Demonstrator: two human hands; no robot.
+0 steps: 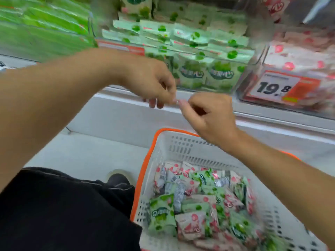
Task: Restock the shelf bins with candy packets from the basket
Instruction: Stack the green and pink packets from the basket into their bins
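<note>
The candy packets (197,205), green and pink, lie piled in the white basket (181,147) at the lower right of the frame. Above it, mid-frame, the left hand (150,82) and right hand (208,115) meet with fingers curled, fingertips nearly touching; whether they pinch anything is too blurry to tell. Behind them, clear shelf bins (195,57) hold green packets.

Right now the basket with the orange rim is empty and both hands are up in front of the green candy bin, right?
Not quite. The head view shows the basket holding many green and pink candy packets. Both the left hand and right hand are indeed up by the green candy bin.
</note>
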